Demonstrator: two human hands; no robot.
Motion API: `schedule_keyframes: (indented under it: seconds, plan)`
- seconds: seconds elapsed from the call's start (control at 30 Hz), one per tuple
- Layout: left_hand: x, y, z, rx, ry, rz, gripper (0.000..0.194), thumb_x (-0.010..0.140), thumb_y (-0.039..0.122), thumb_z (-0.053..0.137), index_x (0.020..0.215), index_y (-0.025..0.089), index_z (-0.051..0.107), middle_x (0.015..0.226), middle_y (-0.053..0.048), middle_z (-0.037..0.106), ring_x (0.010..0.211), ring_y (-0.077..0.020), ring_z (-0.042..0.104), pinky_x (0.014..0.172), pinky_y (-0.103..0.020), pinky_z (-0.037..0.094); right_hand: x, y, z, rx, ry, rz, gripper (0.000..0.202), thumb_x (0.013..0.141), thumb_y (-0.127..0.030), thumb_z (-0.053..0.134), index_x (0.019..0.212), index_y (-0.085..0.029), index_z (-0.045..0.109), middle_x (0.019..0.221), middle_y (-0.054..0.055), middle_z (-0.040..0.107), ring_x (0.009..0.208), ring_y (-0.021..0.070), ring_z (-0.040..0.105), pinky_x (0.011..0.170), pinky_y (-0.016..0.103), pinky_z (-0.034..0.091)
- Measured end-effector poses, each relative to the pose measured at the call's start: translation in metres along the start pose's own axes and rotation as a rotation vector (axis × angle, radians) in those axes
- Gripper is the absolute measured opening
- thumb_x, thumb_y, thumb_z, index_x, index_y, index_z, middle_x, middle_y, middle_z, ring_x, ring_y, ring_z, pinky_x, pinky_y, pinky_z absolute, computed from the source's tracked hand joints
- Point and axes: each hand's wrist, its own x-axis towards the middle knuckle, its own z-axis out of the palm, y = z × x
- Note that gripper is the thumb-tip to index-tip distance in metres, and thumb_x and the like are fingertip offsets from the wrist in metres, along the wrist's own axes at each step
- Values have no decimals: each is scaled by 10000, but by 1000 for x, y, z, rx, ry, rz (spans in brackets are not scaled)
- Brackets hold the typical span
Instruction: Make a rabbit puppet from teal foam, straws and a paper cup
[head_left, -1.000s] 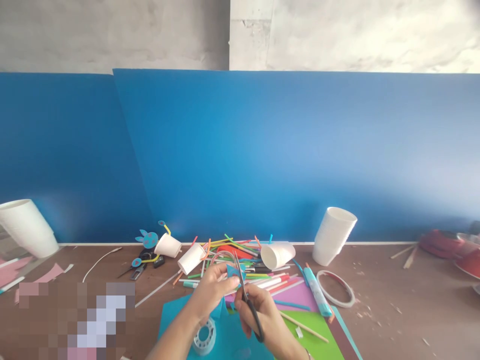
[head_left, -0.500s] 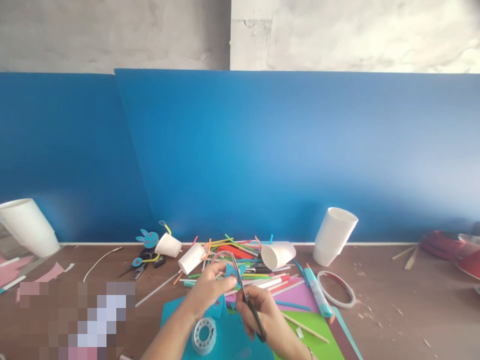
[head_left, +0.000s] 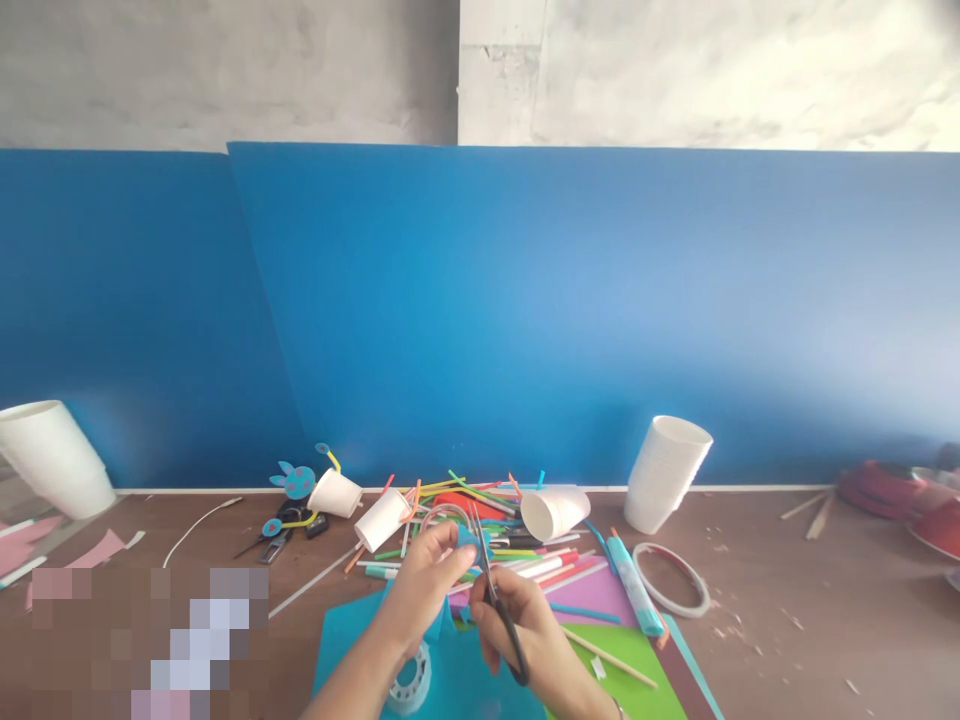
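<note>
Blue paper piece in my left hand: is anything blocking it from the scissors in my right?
Nothing visible does: the scissors overlap the blue paper piece in this view. The left hand covers part of it, left of the scissors.

Bright, strongest at upper right; pale glare on panel (head_left: 847, 300), wall (head_left: 750, 70) washed out, left cups (head_left: 56, 460) stretched, lower left pixelated

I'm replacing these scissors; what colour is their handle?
The scissors' handle is black, clearest in the head view.
</note>
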Motion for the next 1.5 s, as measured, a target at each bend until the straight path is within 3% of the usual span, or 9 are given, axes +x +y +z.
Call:
schedule_keyframes:
  seconds: [0.6, 0.77, 0.93, 1.07, 1.23, 1.33, 1.4, 1.5]
  plan:
    - [4, -8, -12, 1, -72, -7, 151, 753, 314, 596, 721, 170, 567, 692, 14, 532, 711, -147, 485, 687, -253, 376, 0, 0, -4, -48, -26, 44, 335, 747, -460, 635, 674, -171, 483, 392, -96, 421, 301, 33, 353, 312, 149, 231]
    - [2, 1, -17, 88, -82, -13, 115, 758, 288, 584, 740, 175, 601, 705, 8, 556, 752, -161, 510, 774, -277, 377, -1, -6, -4, -83, -37, 111, 369, 725, -503, 632, 656, -176, 476, 376, -99, 411, 285, 32, 344, 288, 144, 208]
    - [0, 10, -15, 104, -77, -11, 128, 733, 287, 600, 776, 173, 638, 853, -41, 611, 858, -210, 546, 787, -302, 395, 1, -2, -7, -96, -38, 123, 360, 740, -501, 630, 681, -169, 505, 354, -86, 447, 284, 41, 366, 293, 142, 226]
    - [-1, 9, -15, 200, -81, -22, 65, 695, 240, 629, 712, 177, 635, 1083, -81, 596, 1017, -256, 528, 809, -309, 409, 3, -1, -11, -28, 81, 117, 420, 715, -550, 641, 819, -159, 527, 368, -65, 517, 274, 58, 393, 288, 148, 221]
    - [-3, 6, -10, 340, -172, 20, 138, 687, 196, 646, 585, 189, 554, 1067, -85, 605, 1049, -265, 528, 896, -343, 380, 5, -1, -12, 13, 110, 93, 423, 676, -547, 677, 748, -183, 475, 348, -64, 517, 268, 63, 406, 299, 147, 218]
    - [-5, 2, -3, 280, -129, -35, 103, 672, 232, 679, 661, 190, 586, 1093, -92, 585, 1037, -267, 530, 818, -317, 418, 4, -4, -11, 17, 164, 71, 433, 670, -565, 672, 722, -188, 466, 335, -67, 504, 266, 60, 394, 307, 151, 218]
    - [-4, -4, 2, 175, -73, -96, 178, 652, 285, 708, 762, 190, 605, 1102, -87, 568, 908, -234, 561, 700, -291, 442, 3, -7, -11, 39, 228, 46, 434, 682, -577, 658, 726, -189, 469, 338, -73, 493, 272, 54, 376, 312, 151, 209]
    - [-2, -15, 9, 45, 6, -94, 268, 660, 401, 709, 729, 178, 577, 904, -53, 581, 697, -160, 529, 572, -249, 406, 2, -12, -11, 61, 266, 12, 427, 712, -584, 633, 728, -192, 465, 355, -71, 492, 292, 49, 363, 323, 153, 205]
